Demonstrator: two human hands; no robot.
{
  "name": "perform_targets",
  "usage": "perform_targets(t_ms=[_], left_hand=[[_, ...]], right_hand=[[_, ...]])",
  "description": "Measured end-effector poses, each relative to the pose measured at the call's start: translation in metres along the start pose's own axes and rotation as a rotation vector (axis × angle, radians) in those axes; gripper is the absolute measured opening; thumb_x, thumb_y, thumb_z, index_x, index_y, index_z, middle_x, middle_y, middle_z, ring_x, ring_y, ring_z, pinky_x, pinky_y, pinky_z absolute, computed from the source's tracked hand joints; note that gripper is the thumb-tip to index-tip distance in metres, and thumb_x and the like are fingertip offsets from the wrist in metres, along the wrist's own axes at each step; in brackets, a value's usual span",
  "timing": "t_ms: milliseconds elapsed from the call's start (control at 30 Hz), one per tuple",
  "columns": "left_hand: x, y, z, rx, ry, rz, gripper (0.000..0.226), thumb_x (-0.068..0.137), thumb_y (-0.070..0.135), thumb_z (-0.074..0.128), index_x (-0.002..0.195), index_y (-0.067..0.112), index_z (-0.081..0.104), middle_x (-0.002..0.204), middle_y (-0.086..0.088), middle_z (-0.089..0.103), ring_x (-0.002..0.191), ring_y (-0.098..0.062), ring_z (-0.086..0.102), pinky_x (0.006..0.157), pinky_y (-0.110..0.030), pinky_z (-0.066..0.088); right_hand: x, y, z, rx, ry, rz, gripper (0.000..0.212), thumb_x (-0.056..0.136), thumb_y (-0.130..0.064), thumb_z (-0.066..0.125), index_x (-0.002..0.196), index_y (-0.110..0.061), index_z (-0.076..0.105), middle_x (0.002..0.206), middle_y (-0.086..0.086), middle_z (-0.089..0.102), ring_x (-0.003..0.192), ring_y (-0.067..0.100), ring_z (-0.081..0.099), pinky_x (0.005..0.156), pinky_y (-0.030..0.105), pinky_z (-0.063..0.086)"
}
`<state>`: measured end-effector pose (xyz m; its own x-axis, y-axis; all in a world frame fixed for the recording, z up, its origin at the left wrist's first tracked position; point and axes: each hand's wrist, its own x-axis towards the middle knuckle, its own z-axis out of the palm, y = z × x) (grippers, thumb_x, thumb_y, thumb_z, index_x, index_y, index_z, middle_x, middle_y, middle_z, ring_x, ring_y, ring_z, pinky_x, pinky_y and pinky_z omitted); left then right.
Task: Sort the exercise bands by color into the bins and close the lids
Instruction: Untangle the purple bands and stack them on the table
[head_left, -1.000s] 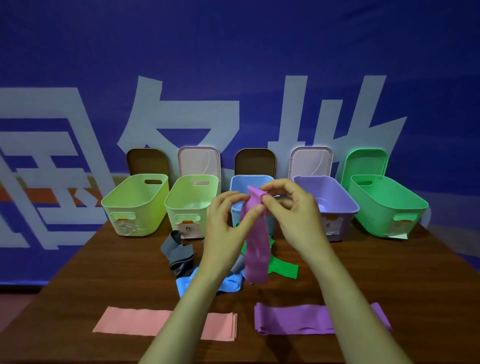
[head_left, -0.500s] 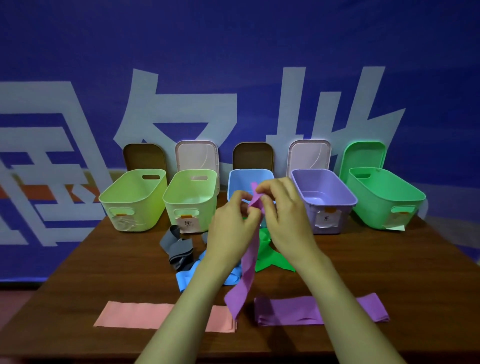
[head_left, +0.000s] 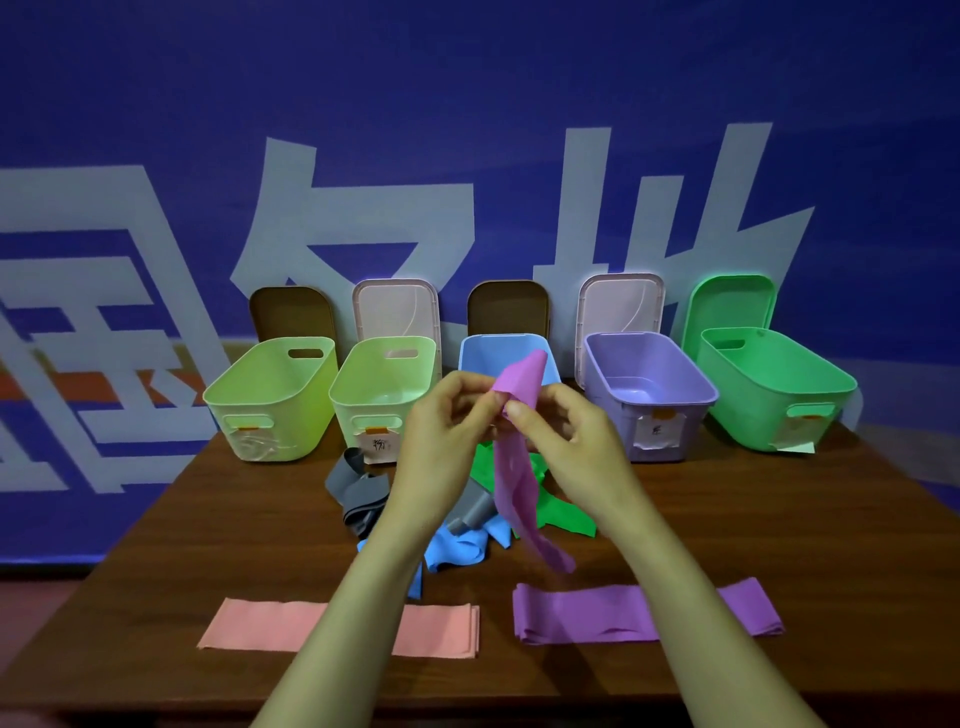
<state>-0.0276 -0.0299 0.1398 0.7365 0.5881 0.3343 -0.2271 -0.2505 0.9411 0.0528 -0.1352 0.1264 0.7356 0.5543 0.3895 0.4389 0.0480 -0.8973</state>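
Backdrop: blue banner (head_left: 467, 130) with pale characters, behind a brown tabletop (head_left: 779, 519).
Row: five open bins (head_left: 270, 400) along the far edge, lids (head_left: 397, 312) leaning behind them; purple bin (head_left: 649, 395) second from right.
Hands: left hand (head_left: 447, 431) and right hand (head_left: 576, 436) close together, both pinching the top of a purple band (head_left: 514, 478) held up above the tabletop.
Band: hangs limp, its tail over the pile (head_left: 457, 551) of grey, blue and green bands.
Handling: probably light, soft, stretchy and floppy; best pinched at an edge or gathered in folds.
Flat: folded band (head_left: 587, 613) and pink band (head_left: 260, 623) near the front.
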Motion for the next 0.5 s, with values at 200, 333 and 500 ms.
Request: perform_targets(t_ms=[200, 333, 500], left_hand=[[0.0, -0.002, -0.004, 0.104, 0.005, 0.081, 0.009, 0.088, 0.012, 0.062, 0.087, 0.02, 0.066, 0.081, -0.004, 0.07, 0.078, -0.023, 0.068, 0.077, -0.048, 0.057], [-0.001, -0.009, 0.0, 0.3, 0.086, 0.178, 0.01, 0.094, 0.023, 0.053, 0.086, 0.029, 0.053, 0.088, -0.001, 0.064, 0.08, -0.02, 0.064, 0.075, -0.046, 0.055], [-0.001, -0.016, 0.009, 0.423, 0.121, 0.16, 0.016, 0.096, 0.015, 0.043, 0.087, 0.026, 0.037, 0.078, -0.006, 0.057, 0.066, -0.026, 0.052, 0.066, -0.048, 0.045]], right_hand=[[0.001, 0.006, -0.003, -0.015, 0.04, 0.017, 0.021, 0.076, -0.043, 0.057, 0.086, -0.026, 0.066, 0.084, -0.001, 0.071, 0.084, 0.02, 0.068, 0.08, 0.051, 0.054], [0.002, 0.004, -0.004, -0.097, 0.169, -0.02, 0.007, 0.086, -0.022, 0.054, 0.081, -0.02, 0.059, 0.073, -0.003, 0.062, 0.072, 0.016, 0.059, 0.071, 0.036, 0.049], [0.006, 0.001, 0.006, 0.14, 0.224, 0.088, 0.013, 0.078, -0.026, 0.045, 0.068, -0.021, 0.051, 0.07, 0.003, 0.05, 0.071, 0.018, 0.044, 0.067, 0.035, 0.036]])
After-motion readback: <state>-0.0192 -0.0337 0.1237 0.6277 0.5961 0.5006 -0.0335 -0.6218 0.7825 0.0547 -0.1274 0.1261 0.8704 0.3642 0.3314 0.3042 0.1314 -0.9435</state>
